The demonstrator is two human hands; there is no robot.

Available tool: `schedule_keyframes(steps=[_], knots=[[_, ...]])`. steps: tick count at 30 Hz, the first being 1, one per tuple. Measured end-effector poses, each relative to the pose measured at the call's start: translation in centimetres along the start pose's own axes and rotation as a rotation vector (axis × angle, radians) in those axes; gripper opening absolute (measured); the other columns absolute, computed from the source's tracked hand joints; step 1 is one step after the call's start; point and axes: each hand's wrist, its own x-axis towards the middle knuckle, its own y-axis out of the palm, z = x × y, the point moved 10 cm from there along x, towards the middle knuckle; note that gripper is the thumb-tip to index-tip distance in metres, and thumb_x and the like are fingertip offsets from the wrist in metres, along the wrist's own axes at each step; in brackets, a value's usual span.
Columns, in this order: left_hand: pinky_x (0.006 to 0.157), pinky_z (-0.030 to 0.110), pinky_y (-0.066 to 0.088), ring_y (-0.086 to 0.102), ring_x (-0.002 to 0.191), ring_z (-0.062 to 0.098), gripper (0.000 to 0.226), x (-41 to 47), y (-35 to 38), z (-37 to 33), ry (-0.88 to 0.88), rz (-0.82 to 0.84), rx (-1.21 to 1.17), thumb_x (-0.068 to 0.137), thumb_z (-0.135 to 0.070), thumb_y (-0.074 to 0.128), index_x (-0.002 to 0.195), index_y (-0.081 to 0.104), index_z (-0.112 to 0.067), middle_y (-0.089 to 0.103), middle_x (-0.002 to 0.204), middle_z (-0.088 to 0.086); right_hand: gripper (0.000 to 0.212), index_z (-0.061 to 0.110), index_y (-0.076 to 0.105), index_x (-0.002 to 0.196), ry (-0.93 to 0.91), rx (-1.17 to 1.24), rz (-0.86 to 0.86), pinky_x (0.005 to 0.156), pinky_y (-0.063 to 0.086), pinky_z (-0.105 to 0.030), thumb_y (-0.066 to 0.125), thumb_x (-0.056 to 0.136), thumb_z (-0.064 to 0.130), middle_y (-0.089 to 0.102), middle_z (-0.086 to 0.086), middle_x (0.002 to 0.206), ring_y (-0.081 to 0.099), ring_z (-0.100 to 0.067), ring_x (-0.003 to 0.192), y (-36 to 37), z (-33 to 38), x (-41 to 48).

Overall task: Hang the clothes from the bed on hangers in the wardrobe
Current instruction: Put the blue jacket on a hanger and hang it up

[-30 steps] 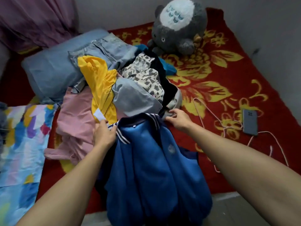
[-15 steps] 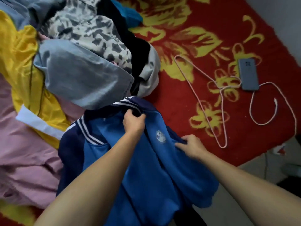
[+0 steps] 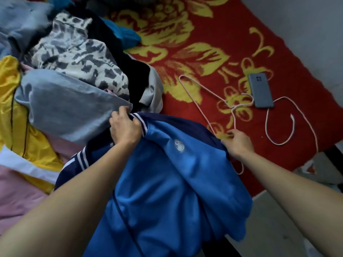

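- Your left hand (image 3: 126,128) grips the striped collar of the blue jacket (image 3: 167,182).
- Your right hand (image 3: 238,143) pinches its shoulder edge, over the pink hanger (image 3: 232,108).
- The jacket drapes off the bed (image 3: 204,25) edge, beside the clothes pile (image 3: 74,71).

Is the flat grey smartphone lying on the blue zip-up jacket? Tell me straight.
No, the grey smartphone lies on the red floral blanket, off to the right of the blue jacket and apart from it.
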Motion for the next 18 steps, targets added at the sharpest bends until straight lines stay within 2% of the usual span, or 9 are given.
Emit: schedule_keyframes(steps=[2, 4, 6, 9, 12, 14, 15, 18], knots=[[0.098, 0.048, 0.035, 0.041, 0.118, 0.038, 0.043, -0.7, 0.5, 0.3, 0.108, -0.052, 0.161, 0.087, -0.021, 0.054, 0.129, 0.051, -0.016, 0.046, 0.126, 0.019, 0.05, 0.012, 0.053, 0.133, 0.028, 0.006, -0.064, 0.091, 0.047, -0.04, 0.063, 0.089, 0.032, 0.058, -0.012, 0.13, 0.055, -0.034, 0.117, -1.7, -0.4, 1.6], [0.097, 0.049, 0.034, 0.04, 0.118, 0.038, 0.042, -1.0, 1.6, 0.8, 0.145, -0.071, 0.224, 0.088, -0.025, 0.055, 0.13, 0.053, -0.019, 0.044, 0.129, 0.018, 0.052, 0.007, 0.05, 0.133, 0.071, 0.094, -0.078, 0.092, 0.045, -0.041, 0.065, 0.089, 0.031, 0.058, -0.014, 0.13, 0.054, -0.036, 0.118, -2.2, -0.4, 4.0], [0.095, 0.049, 0.034, 0.04, 0.118, 0.037, 0.039, -1.1, 2.8, 1.3, 0.148, -0.086, 0.251, 0.09, -0.027, 0.054, 0.128, 0.056, -0.019, 0.044, 0.13, 0.018, 0.065, 0.005, 0.047, 0.133, 0.149, 0.263, -0.077, 0.094, 0.046, -0.042, 0.069, 0.084, 0.04, 0.058, -0.016, 0.129, 0.055, -0.037, 0.117, -1.7, -0.5, 6.8], [0.093, 0.048, 0.035, 0.042, 0.117, 0.037, 0.039, -1.3, 3.9, 1.7, 0.174, -0.135, 0.328, 0.09, -0.027, 0.055, 0.128, 0.057, -0.018, 0.045, 0.132, 0.019, 0.084, 0.008, 0.052, 0.128, 0.271, 0.489, -0.137, 0.093, 0.049, -0.045, 0.067, 0.069, 0.064, 0.061, -0.013, 0.126, 0.059, -0.036, 0.111, -0.9, -0.6, 10.3], [0.093, 0.049, 0.036, 0.042, 0.123, 0.038, 0.04, -1.9, 4.5, 1.9, 0.21, -0.139, 0.394, 0.09, -0.024, 0.056, 0.129, 0.056, -0.016, 0.044, 0.137, 0.021, 0.076, 0.009, 0.059, 0.124, 0.293, 0.658, -0.137, 0.082, 0.051, -0.039, 0.059, 0.074, 0.067, 0.064, -0.007, 0.117, 0.063, -0.032, 0.101, -0.9, 1.5, 12.1], [0.096, 0.049, 0.037, 0.04, 0.127, 0.037, 0.044, -2.5, 4.0, 2.0, 0.214, -0.127, 0.382, 0.088, -0.023, 0.06, 0.131, 0.054, -0.014, 0.043, 0.14, 0.021, 0.057, 0.012, 0.069, 0.106, 0.214, 0.745, -0.121, 0.068, 0.05, -0.034, 0.053, 0.08, 0.059, 0.067, -0.003, 0.096, 0.063, -0.025, 0.081, -2.1, 5.5, 12.0], [0.097, 0.049, 0.037, 0.04, 0.128, 0.037, 0.048, -3.0, 3.2, 2.4, 0.196, -0.13, 0.38, 0.086, -0.022, 0.063, 0.132, 0.053, -0.013, 0.043, 0.141, 0.02, 0.045, 0.013, 0.072, 0.095, 0.131, 0.736, -0.154, 0.065, 0.046, -0.034, 0.052, 0.083, 0.051, 0.065, -0.002, 0.086, 0.06, -0.023, 0.075, -3.6, 8.1, 11.5], [0.099, 0.051, 0.036, 0.04, 0.129, 0.036, 0.062, -5.0, -1.0, 5.6, 0.029, -0.203, 0.409, 0.077, -0.021, 0.072, 0.134, 0.048, -0.011, 0.043, 0.141, 0.019, 0.033, 0.016, 0.065, 0.062, -0.181, 0.744, -0.229, 0.057, 0.039, -0.037, 0.052, 0.084, 0.036, 0.054, 0.0, 0.06, 0.049, -0.019, 0.057, -9.5, 16.4, 7.9]])
